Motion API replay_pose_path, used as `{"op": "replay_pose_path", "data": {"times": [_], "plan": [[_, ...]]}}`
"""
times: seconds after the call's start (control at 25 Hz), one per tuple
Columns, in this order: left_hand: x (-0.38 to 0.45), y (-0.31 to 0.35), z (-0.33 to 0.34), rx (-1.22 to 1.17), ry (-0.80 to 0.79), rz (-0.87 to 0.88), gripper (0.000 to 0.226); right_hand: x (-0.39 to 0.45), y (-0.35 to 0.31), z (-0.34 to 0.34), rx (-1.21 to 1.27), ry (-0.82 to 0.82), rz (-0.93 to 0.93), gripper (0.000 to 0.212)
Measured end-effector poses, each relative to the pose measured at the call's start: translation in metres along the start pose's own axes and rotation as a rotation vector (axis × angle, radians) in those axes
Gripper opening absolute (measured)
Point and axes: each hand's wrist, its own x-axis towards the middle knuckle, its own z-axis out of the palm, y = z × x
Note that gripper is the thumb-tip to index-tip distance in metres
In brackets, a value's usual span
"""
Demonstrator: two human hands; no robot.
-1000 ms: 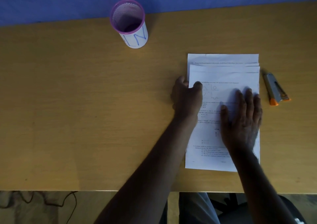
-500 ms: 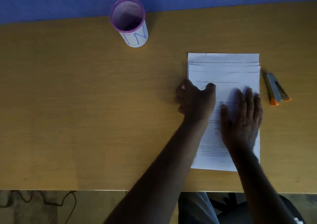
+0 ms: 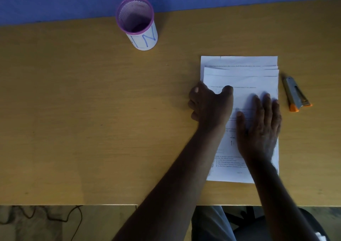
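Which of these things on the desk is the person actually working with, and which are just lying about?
In use:
stack of white printed paper sheets; left hand, gripping its left edge; right hand, pressing flat on top.

Lying about:
grey stapler with orange tips, untouched, right of the stack; purple-rimmed mesh pen cup with a white label, near the wooden table's far edge.
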Motion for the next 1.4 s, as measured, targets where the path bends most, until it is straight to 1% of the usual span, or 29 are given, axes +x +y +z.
{"op": "replay_pose_path", "data": {"times": [0.12,0.24,0.32,0.4,0.44,0.64,0.76,0.84,0.92,1.04,1.12,1.2,1.28,1.4], "plan": [[0.005,0.004,-0.002,-0.023,-0.003,-0.028,0.059,0.0,-0.001,-0.001,0.001,-0.011,0.003,0.066],[0.012,0.004,-0.005,-0.041,0.0,-0.036,0.057,0.0,-0.001,-0.001,0.003,-0.026,0.006,0.067],[0.016,0.002,-0.006,0.003,0.012,-0.022,0.048,0.001,-0.001,-0.002,0.006,-0.031,0.005,0.067],[0.022,-0.001,-0.008,-0.026,0.039,0.0,0.037,0.0,-0.001,-0.001,0.006,-0.021,0.0,0.066],[0.022,-0.003,-0.01,-0.057,0.046,0.007,0.036,0.0,0.0,-0.001,0.005,-0.016,-0.002,0.066],[0.019,-0.01,-0.013,-0.064,0.045,0.083,0.047,0.0,0.001,0.0,0.012,-0.012,-0.005,0.066],[0.015,-0.012,-0.007,0.015,0.057,0.109,0.053,0.0,0.002,0.001,0.009,-0.012,-0.013,0.067],[0.015,-0.011,-0.004,0.012,0.046,0.089,0.051,0.0,0.002,0.001,0.008,-0.014,-0.01,0.067],[0.017,-0.008,-0.004,0.013,0.03,0.033,0.049,0.0,0.003,0.001,0.009,-0.019,-0.005,0.067],[0.018,-0.006,-0.004,0.092,0.012,0.0,0.045,0.0,0.002,0.002,0.009,-0.023,-0.004,0.067],[0.015,-0.009,-0.005,0.173,0.029,0.074,0.042,0.0,0.001,0.0,0.015,-0.029,-0.001,0.067],[0.014,-0.016,-0.008,0.139,0.053,0.209,0.043,0.0,0.0,-0.002,0.019,-0.043,-0.005,0.068],[0.016,-0.024,-0.012,0.04,0.075,0.317,0.054,0.001,-0.002,-0.005,0.028,-0.057,-0.006,0.068],[0.022,-0.035,-0.018,0.091,0.143,0.452,0.067,0.007,-0.001,-0.011,0.056,-0.054,0.025,0.062]]}}
